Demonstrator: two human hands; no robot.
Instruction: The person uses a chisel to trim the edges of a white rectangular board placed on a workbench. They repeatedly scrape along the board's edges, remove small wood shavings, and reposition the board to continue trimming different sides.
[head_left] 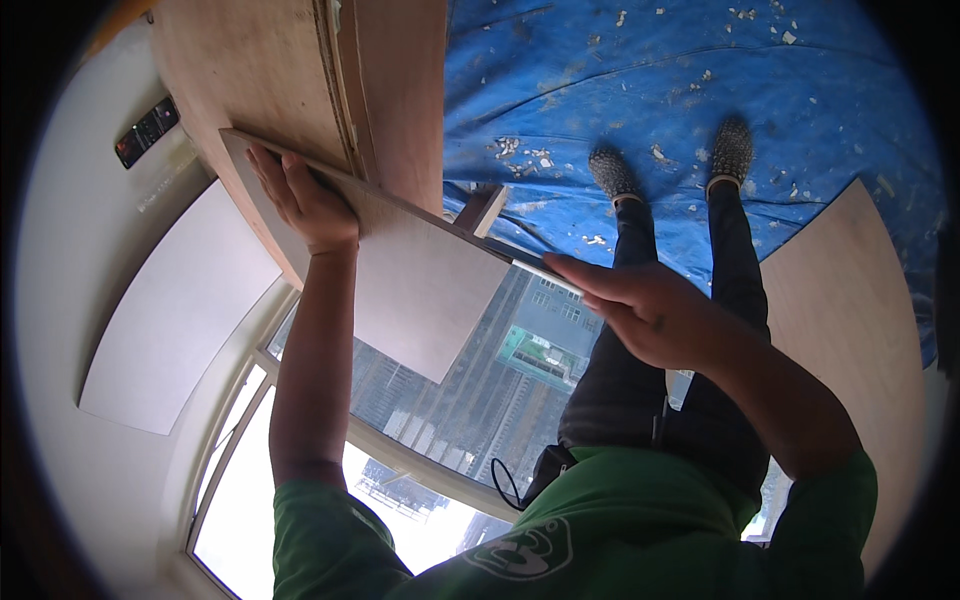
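Observation:
A pale wood panel [430, 285] with a brown edge stands tilted before me, its upper left part against a larger brown wooden piece. My left hand [305, 205] lies flat on the panel near its left end, fingers stretched out. Past the panel's right end, my right hand [640, 315] is closed around a thin, straight strip [545, 276] with a white edge. The strip lines up with the panel's edge. Its far end is dark, and my fingers cover the near end, so its kind cannot be made out.
The brown wooden piece [260, 75] fills the upper left. A blue sheet [540, 90] with pale flakes covers the floor under my feet. Another wooden board [845, 275] lies at the right. On the left are a white panel [180, 310], a phone [147, 131] and a window [400, 400].

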